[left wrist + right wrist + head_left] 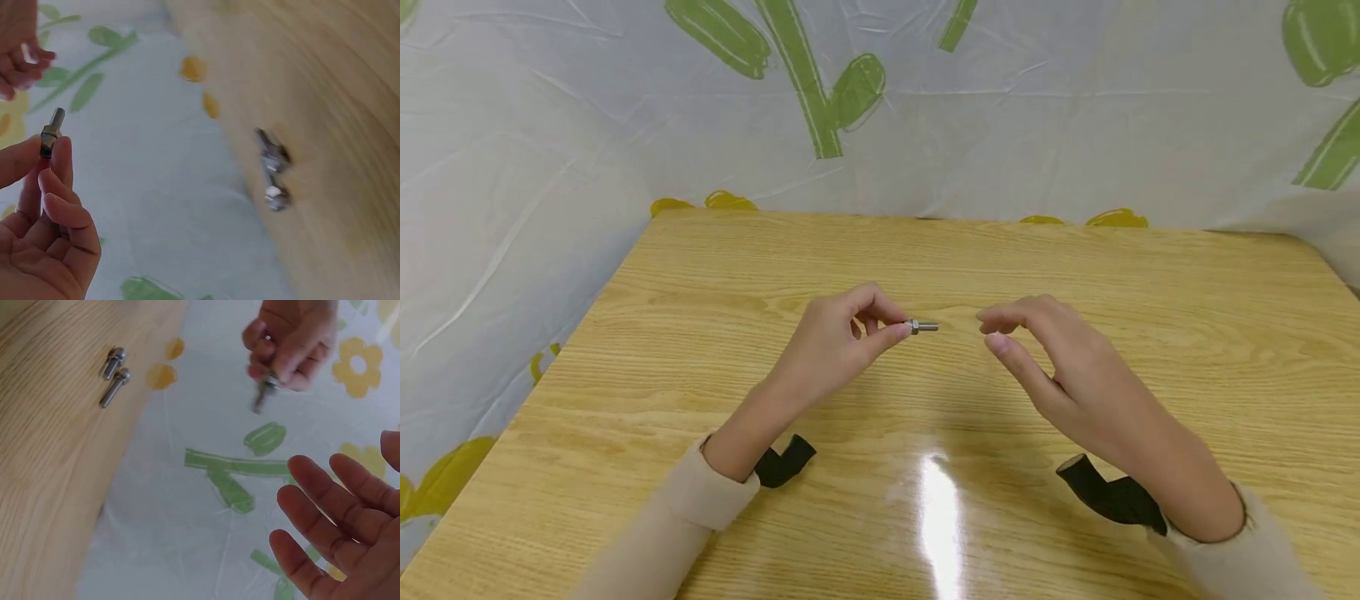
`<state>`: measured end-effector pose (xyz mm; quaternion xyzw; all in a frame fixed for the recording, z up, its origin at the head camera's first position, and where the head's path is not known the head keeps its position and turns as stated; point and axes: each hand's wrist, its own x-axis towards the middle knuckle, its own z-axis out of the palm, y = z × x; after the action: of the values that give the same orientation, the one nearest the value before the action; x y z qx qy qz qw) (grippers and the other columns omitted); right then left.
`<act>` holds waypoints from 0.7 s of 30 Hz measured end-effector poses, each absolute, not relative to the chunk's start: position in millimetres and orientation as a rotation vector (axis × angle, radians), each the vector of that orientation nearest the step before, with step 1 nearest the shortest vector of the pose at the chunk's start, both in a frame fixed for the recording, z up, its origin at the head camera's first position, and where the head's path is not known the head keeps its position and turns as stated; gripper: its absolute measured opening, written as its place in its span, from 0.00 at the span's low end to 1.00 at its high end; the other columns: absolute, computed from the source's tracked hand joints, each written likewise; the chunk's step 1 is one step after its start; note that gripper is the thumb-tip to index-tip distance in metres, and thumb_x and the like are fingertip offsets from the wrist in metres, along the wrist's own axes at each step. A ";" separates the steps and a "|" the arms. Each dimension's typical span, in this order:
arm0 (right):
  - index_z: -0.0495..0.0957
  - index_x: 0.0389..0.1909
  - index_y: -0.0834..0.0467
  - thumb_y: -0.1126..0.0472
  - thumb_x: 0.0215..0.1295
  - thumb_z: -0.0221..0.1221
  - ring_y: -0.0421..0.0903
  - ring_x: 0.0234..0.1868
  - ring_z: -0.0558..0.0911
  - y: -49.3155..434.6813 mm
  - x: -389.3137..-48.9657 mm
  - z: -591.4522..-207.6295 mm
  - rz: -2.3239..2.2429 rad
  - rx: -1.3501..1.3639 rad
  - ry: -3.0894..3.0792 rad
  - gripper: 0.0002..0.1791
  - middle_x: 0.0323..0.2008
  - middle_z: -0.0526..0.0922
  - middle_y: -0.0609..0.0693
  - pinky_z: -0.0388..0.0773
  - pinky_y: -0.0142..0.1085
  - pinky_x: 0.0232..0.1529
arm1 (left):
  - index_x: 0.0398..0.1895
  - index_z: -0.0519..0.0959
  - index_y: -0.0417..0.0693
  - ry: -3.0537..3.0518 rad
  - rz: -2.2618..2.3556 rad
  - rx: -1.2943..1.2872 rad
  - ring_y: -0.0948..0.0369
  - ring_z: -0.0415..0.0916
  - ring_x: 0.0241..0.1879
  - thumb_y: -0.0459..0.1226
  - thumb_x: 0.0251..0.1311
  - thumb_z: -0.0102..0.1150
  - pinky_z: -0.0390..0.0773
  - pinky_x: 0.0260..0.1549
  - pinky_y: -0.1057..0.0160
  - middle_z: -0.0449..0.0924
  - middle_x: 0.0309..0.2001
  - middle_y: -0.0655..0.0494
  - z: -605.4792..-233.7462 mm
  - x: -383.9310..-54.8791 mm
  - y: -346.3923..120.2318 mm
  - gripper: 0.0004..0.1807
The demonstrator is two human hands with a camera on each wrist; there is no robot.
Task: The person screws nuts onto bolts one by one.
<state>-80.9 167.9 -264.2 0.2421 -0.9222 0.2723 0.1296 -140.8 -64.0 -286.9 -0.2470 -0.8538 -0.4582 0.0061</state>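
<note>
Thumb and fingertips of my left hand (pixel 827 343) pinch a small silver bolt (pixel 929 327) by one end, its shank pointing right over the wooden table. A hex nut (pixel 50 130) sits around it right at the fingertips in the left wrist view; the pinched end is hidden by the fingers. A short gap away on the right, my right hand (pixel 1078 371) faces the bolt with thumb and fingers apart. Nothing lies between them. The right wrist view shows its fingers (pixel 325 509) spread and gently bent.
Two more silver bolts, one (pixel 115 361) beside the other (pixel 114 389), lie on the wooden table (pixel 970 258) near its edge. A white sheet (pixel 1000 125) with green and yellow shapes hangs behind. Black curved pieces (pixel 1105 493) show at both wrists.
</note>
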 end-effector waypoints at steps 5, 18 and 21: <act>0.74 0.50 0.55 0.59 0.71 0.49 0.43 0.49 0.74 171.4 -86.0 -266.7 0.759 0.705 -2.697 0.12 0.47 0.77 0.46 0.71 0.37 0.37 | 0.32 0.79 0.50 -2.872 -1.279 -0.772 0.62 0.67 0.25 0.39 0.58 0.61 0.62 0.19 0.69 0.81 0.30 0.59 -303.2 -160.4 -71.2 0.03; 0.74 0.49 0.55 0.54 0.71 0.48 0.49 0.54 0.73 181.2 -92.0 -280.5 0.800 0.695 -2.861 0.13 0.48 0.77 0.49 0.71 0.48 0.49 | 0.28 0.76 0.52 -3.169 -0.830 -0.872 0.63 0.69 0.27 0.39 0.56 0.63 0.68 0.26 0.68 0.79 0.29 0.60 -335.1 -182.6 -75.6 0.05; 0.73 0.50 0.55 0.52 0.71 0.48 0.50 0.55 0.73 183.0 -91.6 -283.3 0.774 0.693 -2.892 0.14 0.50 0.77 0.50 0.71 0.49 0.51 | 0.27 0.74 0.51 -3.198 -0.723 -0.903 0.63 0.68 0.26 0.38 0.57 0.63 0.68 0.26 0.68 0.77 0.28 0.60 -334.5 -183.2 -75.6 0.06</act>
<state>-91.6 183.0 -283.3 0.2254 -0.9406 0.2517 0.0343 -183.2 -75.6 -334.5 -0.2634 -0.9324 -0.2109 -0.1292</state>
